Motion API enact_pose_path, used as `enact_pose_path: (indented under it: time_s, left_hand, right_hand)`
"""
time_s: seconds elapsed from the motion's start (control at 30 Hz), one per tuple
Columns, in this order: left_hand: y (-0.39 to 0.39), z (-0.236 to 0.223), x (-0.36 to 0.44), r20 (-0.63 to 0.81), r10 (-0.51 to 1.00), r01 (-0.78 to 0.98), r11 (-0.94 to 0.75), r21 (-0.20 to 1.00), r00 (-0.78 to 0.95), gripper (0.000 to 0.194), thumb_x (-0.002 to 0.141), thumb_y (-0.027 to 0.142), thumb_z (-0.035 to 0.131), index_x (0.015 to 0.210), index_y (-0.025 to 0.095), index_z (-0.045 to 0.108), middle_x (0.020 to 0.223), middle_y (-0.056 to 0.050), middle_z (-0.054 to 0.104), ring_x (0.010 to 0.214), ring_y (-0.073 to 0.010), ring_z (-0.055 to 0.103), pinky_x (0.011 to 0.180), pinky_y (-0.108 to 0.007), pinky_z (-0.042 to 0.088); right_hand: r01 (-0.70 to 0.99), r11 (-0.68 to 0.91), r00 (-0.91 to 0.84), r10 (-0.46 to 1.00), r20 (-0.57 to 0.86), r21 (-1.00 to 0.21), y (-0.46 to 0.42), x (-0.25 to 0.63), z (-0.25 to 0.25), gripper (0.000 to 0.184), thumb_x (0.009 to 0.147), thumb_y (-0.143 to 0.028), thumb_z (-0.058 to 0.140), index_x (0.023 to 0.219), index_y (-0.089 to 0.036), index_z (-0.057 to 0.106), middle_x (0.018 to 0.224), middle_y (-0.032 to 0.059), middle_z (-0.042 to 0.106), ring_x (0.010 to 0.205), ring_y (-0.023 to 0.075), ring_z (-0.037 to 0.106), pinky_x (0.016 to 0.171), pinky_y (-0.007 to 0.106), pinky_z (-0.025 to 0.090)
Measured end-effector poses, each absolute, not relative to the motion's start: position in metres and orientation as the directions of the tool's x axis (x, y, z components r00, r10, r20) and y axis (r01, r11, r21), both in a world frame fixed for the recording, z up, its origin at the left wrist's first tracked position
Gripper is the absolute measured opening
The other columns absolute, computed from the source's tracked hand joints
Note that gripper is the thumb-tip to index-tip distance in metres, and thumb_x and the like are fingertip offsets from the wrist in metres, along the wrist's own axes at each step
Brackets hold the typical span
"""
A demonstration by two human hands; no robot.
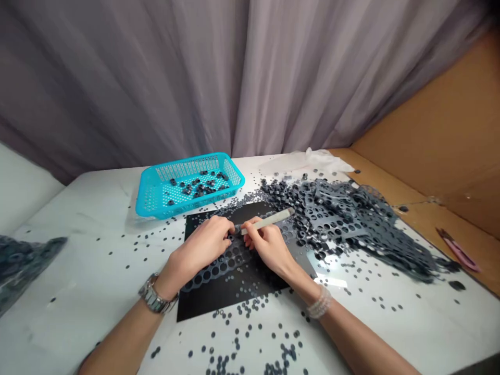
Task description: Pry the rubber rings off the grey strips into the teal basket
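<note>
My right hand (pixel 267 245) is closed round a pale, pen-like stick (pixel 273 217), its blunt end pointing up and right. The stick's other end meets a small dark piece (pixel 237 229) at the fingertips of my left hand (pixel 209 239), which is pinched shut. Partly hidden by the fingers, that piece does not show its exact shape. Beneath both hands lies a dark punched sheet strip (pixel 219 269) with rows of round holes, resting on a black mat (pixel 195 307). Small dark discs are scattered over the mat.
A blue plastic basket (pixel 146 200) holding several small dark pieces stands at the back left. To the right, a heap of punched sheets (pixel 351 224) and loose pieces covers the white table (pixel 97 291). Pink-handled cutters (pixel 459 251) lie far right; a dark bag (pixel 27 263) sits left.
</note>
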State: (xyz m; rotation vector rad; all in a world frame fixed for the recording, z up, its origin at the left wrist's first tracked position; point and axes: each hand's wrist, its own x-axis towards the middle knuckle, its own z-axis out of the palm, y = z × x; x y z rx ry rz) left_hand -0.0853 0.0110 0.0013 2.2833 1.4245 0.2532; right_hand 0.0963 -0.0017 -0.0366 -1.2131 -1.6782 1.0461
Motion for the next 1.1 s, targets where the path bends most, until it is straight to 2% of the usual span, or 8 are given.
enact_pose_path:
  time_s: [0.17,0.43,0.53,0.63,0.8,0.93,1.1]
  left_hand:
    - [0.007,0.013,-0.078,-0.129,0.896,0.866,-0.361,0.347,0.425,0.021,0.083,0.018,0.052,0.096,0.017,0.067,0.091,-0.009,0.067,0.092,-0.0261,0.060,0.077,-0.035,0.042]
    - [0.008,0.011,-0.075,-0.174,0.894,0.884,-0.347,0.315,0.413,0.015,0.079,0.015,0.053,0.085,0.019,0.067,0.079,-0.006,0.066,0.078,-0.0226,0.062,0.068,-0.033,0.039]
    - [0.009,0.011,-0.075,-0.167,0.899,0.891,-0.346,0.294,0.404,0.010,0.080,0.017,0.053,0.074,0.019,0.062,0.074,-0.005,0.064,0.072,-0.0213,0.060,0.063,-0.032,0.037]
    - [0.008,0.013,-0.074,-0.154,0.904,0.898,-0.350,0.268,0.399,0.015,0.081,0.020,0.053,0.066,0.019,0.055,0.069,-0.004,0.062,0.067,-0.0203,0.058,0.060,-0.032,0.034]
    - [0.007,0.009,-0.070,-0.131,0.908,0.902,-0.362,0.235,0.399,0.012,0.080,0.018,0.050,0.071,0.019,0.057,0.075,-0.006,0.062,0.071,-0.0214,0.058,0.061,-0.033,0.034]
    - [0.012,0.007,-0.071,-0.115,0.903,0.884,-0.367,0.291,0.413,0.016,0.081,0.017,0.049,0.071,0.017,0.061,0.080,-0.006,0.061,0.075,-0.0196,0.058,0.066,-0.032,0.038]
    - [0.020,0.033,-0.092,-0.214,0.819,0.735,-0.323,0.596,0.533,0.010,0.075,0.027,0.065,0.069,0.021,0.071,0.081,-0.001,0.065,0.076,-0.0162,0.058,0.069,-0.029,0.042]
  right_hand:
    - [0.381,0.273,-0.280,0.945,0.171,-0.883,-0.004,0.093,-0.035,0.037,0.098,-0.033,0.039,0.066,-0.019,0.052,0.068,0.0002,0.057,0.059,0.0124,0.054,0.060,0.025,0.040]
    - [0.411,0.364,-0.341,0.912,0.230,-0.836,-0.002,0.092,-0.033,0.030,0.098,-0.026,0.040,0.072,-0.019,0.052,0.069,-0.0005,0.057,0.062,0.0122,0.055,0.063,0.025,0.038]
    - [0.415,0.382,-0.348,0.905,0.244,-0.826,-0.003,0.092,-0.032,0.029,0.098,-0.024,0.040,0.073,-0.018,0.053,0.072,-0.0002,0.058,0.063,0.0118,0.055,0.064,0.025,0.038]
    - [0.442,0.410,-0.364,0.895,0.258,-0.798,-0.002,0.092,-0.033,0.028,0.097,-0.024,0.039,0.074,-0.018,0.053,0.072,0.0001,0.058,0.062,0.0117,0.054,0.064,0.025,0.037]
    - [0.502,0.457,-0.385,0.878,0.283,-0.734,-0.003,0.090,-0.037,0.025,0.097,-0.022,0.038,0.078,-0.017,0.054,0.074,0.0027,0.060,0.065,0.0143,0.056,0.064,0.027,0.035]
    - [0.528,0.472,-0.390,0.873,0.293,-0.706,-0.004,0.088,-0.040,0.022,0.096,-0.020,0.039,0.081,-0.017,0.055,0.075,0.0036,0.061,0.066,0.0147,0.055,0.064,0.027,0.035]
    - [0.513,0.441,-0.355,0.890,0.286,-0.737,-0.004,0.086,-0.038,0.023,0.095,-0.020,0.040,0.078,-0.017,0.054,0.070,0.0011,0.057,0.061,0.0126,0.051,0.061,0.027,0.034]
